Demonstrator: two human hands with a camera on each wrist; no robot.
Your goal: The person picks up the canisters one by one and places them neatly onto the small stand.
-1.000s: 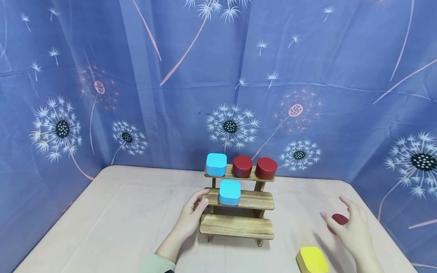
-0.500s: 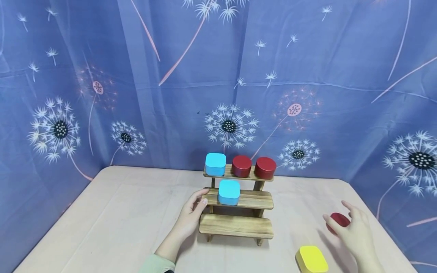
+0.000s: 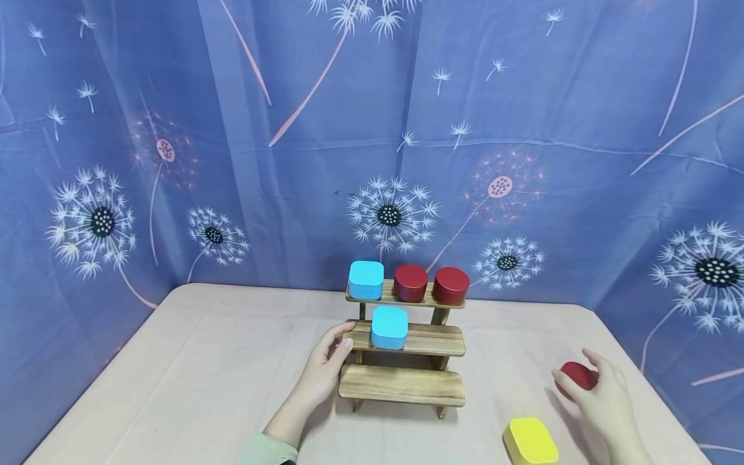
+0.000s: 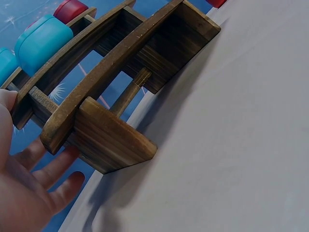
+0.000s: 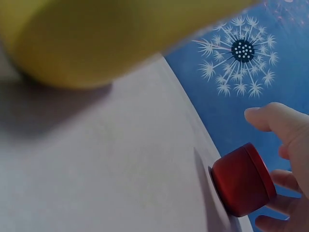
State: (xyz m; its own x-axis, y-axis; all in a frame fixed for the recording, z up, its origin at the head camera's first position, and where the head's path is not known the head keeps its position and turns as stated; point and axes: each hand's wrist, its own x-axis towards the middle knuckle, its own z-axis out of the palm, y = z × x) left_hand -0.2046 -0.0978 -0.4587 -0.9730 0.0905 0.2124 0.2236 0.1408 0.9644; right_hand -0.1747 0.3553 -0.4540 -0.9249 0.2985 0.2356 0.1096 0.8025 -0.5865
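A three-tier wooden display stand (image 3: 402, 383) stands on the table. My left hand (image 3: 323, 363) grips the left end of its middle shelf, thumb in front and index finger at the back edge; lower fingers spread beneath in the left wrist view. On the top shelf sit a blue rounded-square tin (image 3: 366, 281) and two round red tins (image 3: 410, 284); another blue tin (image 3: 389, 328) is on the middle shelf. My right hand (image 3: 608, 399) is around a third red tin (image 3: 578, 377) on the table. In the right wrist view, its thumb (image 5: 270, 118) is apart from this tin (image 5: 241, 181); the fingers are partly hidden behind it.
A yellow rounded-square tin (image 3: 530, 442) lies on the table between the stand and my right hand, looming close in the right wrist view. The pale tabletop (image 3: 192, 374) meets a blue dandelion-print curtain (image 3: 302, 213) at the back and sides.
My right hand has come down slightly around the red tin on the table, showing more of the tin between thumb and fingers. The left hand keeps its place on the stand.
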